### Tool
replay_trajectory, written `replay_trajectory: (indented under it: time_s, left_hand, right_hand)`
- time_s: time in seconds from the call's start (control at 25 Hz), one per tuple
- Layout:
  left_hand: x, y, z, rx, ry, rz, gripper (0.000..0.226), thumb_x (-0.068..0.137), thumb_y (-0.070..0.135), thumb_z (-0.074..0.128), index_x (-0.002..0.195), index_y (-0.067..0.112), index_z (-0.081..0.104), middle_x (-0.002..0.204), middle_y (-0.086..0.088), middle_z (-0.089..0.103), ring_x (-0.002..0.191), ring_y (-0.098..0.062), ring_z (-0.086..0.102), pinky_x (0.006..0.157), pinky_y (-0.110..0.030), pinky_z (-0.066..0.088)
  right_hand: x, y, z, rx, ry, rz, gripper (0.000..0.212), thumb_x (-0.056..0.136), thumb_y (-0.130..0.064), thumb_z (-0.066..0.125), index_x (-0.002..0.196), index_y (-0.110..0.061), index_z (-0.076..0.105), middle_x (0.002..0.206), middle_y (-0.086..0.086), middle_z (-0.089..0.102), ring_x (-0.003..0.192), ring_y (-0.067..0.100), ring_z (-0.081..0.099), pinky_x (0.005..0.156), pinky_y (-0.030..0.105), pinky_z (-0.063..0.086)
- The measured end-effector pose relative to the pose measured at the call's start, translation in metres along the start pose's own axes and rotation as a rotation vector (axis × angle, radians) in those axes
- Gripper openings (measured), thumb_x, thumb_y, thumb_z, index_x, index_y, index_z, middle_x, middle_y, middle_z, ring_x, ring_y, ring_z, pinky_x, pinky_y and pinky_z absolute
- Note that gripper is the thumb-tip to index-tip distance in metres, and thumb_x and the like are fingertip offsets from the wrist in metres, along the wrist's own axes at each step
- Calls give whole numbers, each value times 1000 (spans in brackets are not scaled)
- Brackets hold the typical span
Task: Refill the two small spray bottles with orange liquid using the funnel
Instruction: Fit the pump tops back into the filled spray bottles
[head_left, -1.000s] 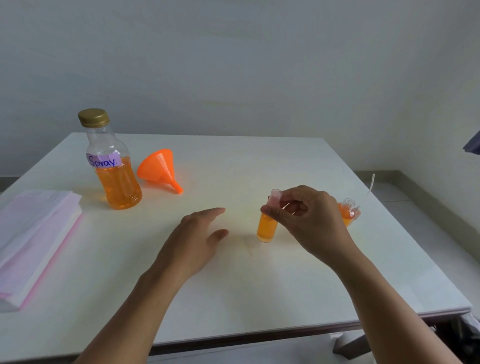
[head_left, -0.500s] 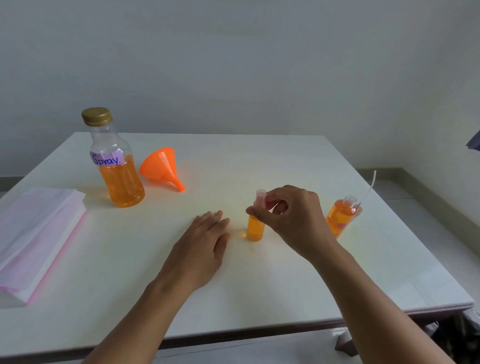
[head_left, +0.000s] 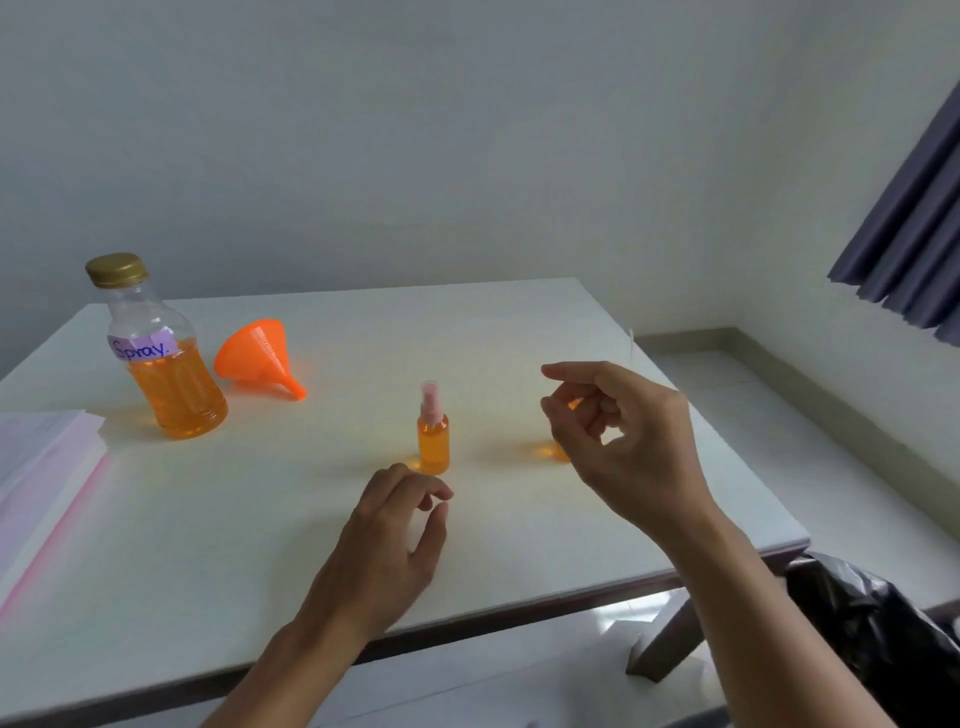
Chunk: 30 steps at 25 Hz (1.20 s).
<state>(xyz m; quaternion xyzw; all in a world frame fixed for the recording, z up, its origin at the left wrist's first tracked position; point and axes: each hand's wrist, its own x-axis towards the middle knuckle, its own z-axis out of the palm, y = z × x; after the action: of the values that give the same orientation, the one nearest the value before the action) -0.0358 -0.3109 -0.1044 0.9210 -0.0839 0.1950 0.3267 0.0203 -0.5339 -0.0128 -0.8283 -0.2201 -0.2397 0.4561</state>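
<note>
One small clear spray bottle filled with orange liquid (head_left: 434, 441) stands upright near the middle of the white worktop (head_left: 519, 332), with its pink pump head and clear cap fitted; on present evidence this bottle is judged complete. The left hand (head_left: 387, 545) hovers just in front of its base, fingers (head_left: 415, 480) loosely curled and gripping nothing, near but not touching the bottle. The right hand (head_left: 628, 441) is raised to the right of it, fingers (head_left: 566, 371) half curled and empty as far as can be seen. Behind that hand lies the second small spray bottle (head_left: 558, 451), of which only an orange patch at its foot and a glimpse between the fingers are visible; whether its pump is fitted cannot be determined. A thin clear tube (head_left: 630, 345) rises above the hand, probably a pump dip tube, which suggests the second bottle is open. The step in hand is judged to be the turn from the finished bottle to the second. The next move calls for the right hand to secure that bottle and seat its pump squarely. The large clear plastic bottle labelled "Spray" with a gold cap (head_left: 158, 353) and the orange plastic funnel (head_left: 257, 356), lying on its side, sit well apart at the far left, beyond either hand.
</note>
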Motion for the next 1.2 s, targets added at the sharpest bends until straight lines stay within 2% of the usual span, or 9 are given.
replay_trajectory:
  time_s: [0.16, 0.24, 0.36, 0.44, 0.56, 0.64, 0.76, 1.0, 1.2]
  left_hand:
    - [23, 46, 28, -147, 19, 5, 24, 90, 19, 66, 110, 30, 60, 98, 14, 56, 97, 2, 52, 77, -3, 40]
    - [45, 66, 44, -206, -15, -50, 37, 89, 25, 68, 123, 30, 54, 109, 14, 56, 100, 2, 52, 79, -3, 42]
    - [76, 80, 69, -260, -84, -206, 61, 87, 39, 68, 140, 32, 39, 131, 14, 49, 114, -5, 50, 90, -19, 45]
    - [90, 81, 85, -280, -106, -247, 70, 85, 46, 68, 144, 32, 34, 141, 12, 47, 122, -9, 49, 94, -24, 44]
    - [100, 76, 97, -339, -122, -261, 62, 84, 47, 69, 137, 32, 42, 132, 13, 54, 122, -11, 51, 92, -23, 43]
    - [99, 73, 97, -371, -113, -267, 48, 84, 45, 70, 126, 36, 49, 118, 16, 58, 113, -10, 56, 82, -17, 42]
    - [89, 66, 87, -400, -122, -252, 42, 86, 43, 68, 122, 37, 49, 113, 16, 60, 103, -6, 58, 76, -10, 41]
    - [74, 57, 78, -368, -219, -179, 43, 93, 42, 58, 133, 34, 47, 117, 6, 51, 111, -12, 55, 93, -24, 44]
    - [51, 61, 48, -433, -238, -215, 44, 91, 47, 57, 132, 38, 46, 130, 13, 58, 123, -9, 53, 101, -31, 43]
  right_hand:
    - [1, 38, -34, 122, 321, 143, 22, 88, -1, 62, 100, -15, 74, 75, 3, 71, 57, 32, 65, 57, 47, 56]
    - [2, 61, -34, 64, 403, 297, 20, 87, -3, 59, 96, -16, 72, 75, 2, 70, 60, 34, 66, 58, 47, 57]
    - [4, 92, -22, -31, 307, 538, 21, 91, -13, 63, 111, -18, 67, 85, 1, 70, 70, 18, 67, 57, 25, 51]
    - [7, 111, -13, -62, 191, 606, 32, 94, -29, 67, 124, -20, 61, 100, -1, 68, 78, 6, 64, 62, 20, 48]
    - [13, 134, 1, -122, 61, 601, 47, 88, -40, 75, 128, -24, 59, 113, -4, 62, 86, 10, 63, 75, 28, 54]
    - [18, 139, 7, -110, 59, 596, 33, 83, -33, 79, 112, -24, 66, 112, -5, 65, 85, 14, 64, 79, 33, 56]
    - [23, 134, 9, -41, 97, 591, 17, 83, -26, 80, 93, -20, 68, 96, -10, 72, 78, 8, 68, 71, 28, 54]
    - [18, 98, 4, 17, 104, 524, 17, 85, -33, 79, 95, -22, 70, 90, -15, 73, 85, 4, 70, 76, 28, 59]
    - [13, 49, -19, 88, -20, 412, 6, 90, -41, 72, 90, -38, 66, 87, -3, 73, 68, 10, 73, 68, 27, 60]
